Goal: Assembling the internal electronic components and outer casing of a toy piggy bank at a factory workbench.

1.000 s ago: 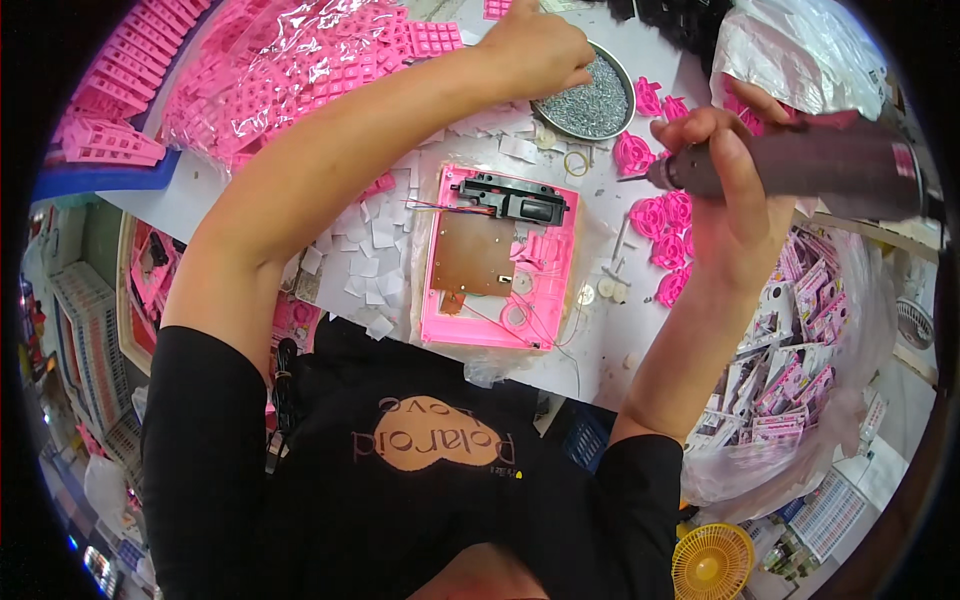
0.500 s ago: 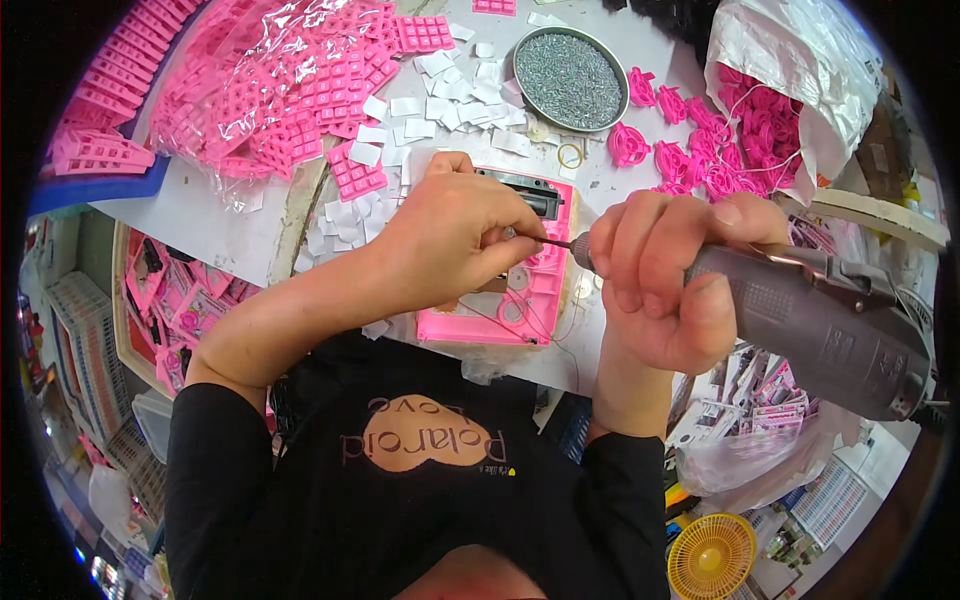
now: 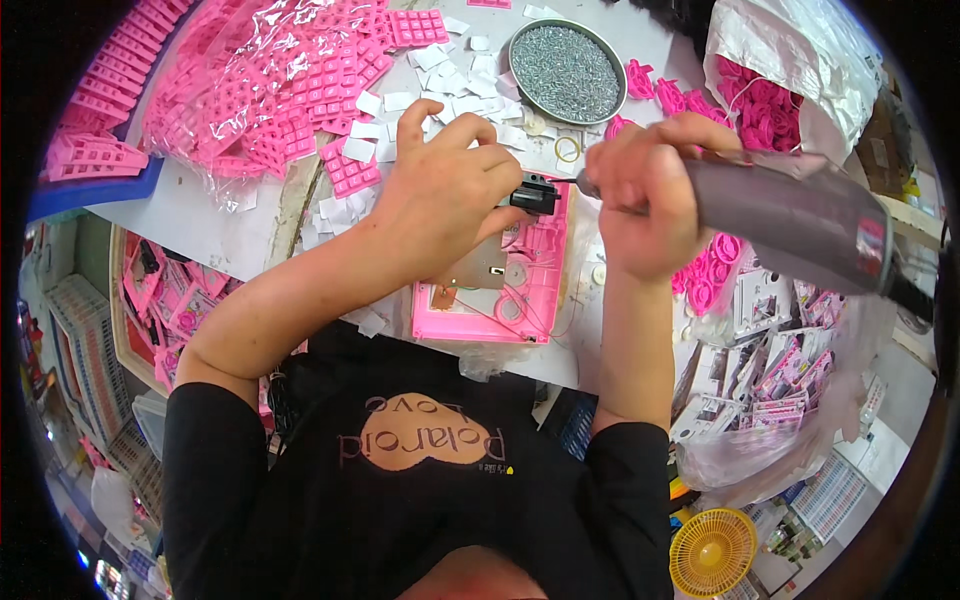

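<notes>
The pink case [image 3: 480, 325] is lying on the table [image 3: 640, 45], a black part [image 3: 537, 197] sitting inside. The left hand [image 3: 445, 195] is spreading over that part; I can't tell if it's pinching. The right hand [image 3: 650, 205] is squeezing a gray power driver [image 3: 770, 195]. Its tip [image 3: 563, 181] is now pointing at the black part, not the left fingers, so work is likely shifting there. Letters [image 3: 425, 438] are showing on the black shirt [image 3: 305, 475].

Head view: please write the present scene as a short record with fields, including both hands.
Left hand: over the open pink casing, covering part of the black module; grip unclear
Right hand: closed around the grey power driver
Driver bit: near the black module's right end; contact unclear
Beyond casing: round dish with small metal pieces
Upper left: pink keypads, heaped
Lower right: yellow basket
</notes>
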A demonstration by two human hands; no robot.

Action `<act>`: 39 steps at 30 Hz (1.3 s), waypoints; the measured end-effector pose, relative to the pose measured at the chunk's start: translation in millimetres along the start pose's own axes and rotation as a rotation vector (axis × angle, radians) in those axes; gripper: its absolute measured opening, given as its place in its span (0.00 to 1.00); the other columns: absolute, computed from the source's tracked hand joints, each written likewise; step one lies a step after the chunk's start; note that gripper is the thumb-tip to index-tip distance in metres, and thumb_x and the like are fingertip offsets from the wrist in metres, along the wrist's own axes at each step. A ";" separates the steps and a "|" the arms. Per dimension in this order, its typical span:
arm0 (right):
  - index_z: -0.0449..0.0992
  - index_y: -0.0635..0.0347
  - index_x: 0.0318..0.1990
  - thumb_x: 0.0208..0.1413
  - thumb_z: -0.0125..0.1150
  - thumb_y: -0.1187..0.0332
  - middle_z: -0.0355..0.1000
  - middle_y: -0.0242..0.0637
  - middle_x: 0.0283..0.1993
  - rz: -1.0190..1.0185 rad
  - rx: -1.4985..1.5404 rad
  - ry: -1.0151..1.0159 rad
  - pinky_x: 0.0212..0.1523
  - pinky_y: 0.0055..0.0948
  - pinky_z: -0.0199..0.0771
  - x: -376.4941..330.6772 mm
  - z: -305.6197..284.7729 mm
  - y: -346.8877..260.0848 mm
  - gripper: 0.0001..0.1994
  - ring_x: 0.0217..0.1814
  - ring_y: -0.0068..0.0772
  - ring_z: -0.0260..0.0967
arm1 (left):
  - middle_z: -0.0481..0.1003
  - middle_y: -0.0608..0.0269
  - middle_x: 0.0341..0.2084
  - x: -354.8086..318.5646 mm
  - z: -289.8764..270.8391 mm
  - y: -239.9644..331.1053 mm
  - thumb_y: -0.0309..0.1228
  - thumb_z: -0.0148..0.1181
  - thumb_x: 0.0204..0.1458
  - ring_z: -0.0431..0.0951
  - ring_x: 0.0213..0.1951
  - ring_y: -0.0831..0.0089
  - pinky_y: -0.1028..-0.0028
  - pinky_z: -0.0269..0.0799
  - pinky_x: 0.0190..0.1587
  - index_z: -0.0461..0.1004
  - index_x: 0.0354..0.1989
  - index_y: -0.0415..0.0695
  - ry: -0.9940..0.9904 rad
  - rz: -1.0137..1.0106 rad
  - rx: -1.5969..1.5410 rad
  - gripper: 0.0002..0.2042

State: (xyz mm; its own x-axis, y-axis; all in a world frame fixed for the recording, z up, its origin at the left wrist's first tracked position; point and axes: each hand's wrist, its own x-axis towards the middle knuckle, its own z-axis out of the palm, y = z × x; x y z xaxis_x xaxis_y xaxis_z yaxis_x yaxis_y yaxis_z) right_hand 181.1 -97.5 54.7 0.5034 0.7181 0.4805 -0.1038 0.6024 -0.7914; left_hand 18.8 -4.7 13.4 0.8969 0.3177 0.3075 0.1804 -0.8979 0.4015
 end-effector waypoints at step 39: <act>0.77 0.59 0.35 0.48 0.65 0.74 0.74 0.37 0.31 0.389 -1.074 -0.753 0.34 0.34 0.75 -53.2 -29.5 -35.1 0.06 0.33 0.37 0.75 | 0.76 0.48 0.47 -211.9 -145.9 -49.8 0.27 0.69 0.46 0.76 0.50 0.49 0.57 0.71 0.55 0.75 0.48 0.40 -0.252 -0.536 0.132 0.19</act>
State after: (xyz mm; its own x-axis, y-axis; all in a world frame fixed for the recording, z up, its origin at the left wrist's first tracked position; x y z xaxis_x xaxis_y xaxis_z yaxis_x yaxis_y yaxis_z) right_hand 183.3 -167.1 45.8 -0.0256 0.9994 -0.0242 0.7542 0.0034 -0.6566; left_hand -239.2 17.2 54.1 0.7324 0.6686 -0.1284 0.6676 -0.6682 0.3283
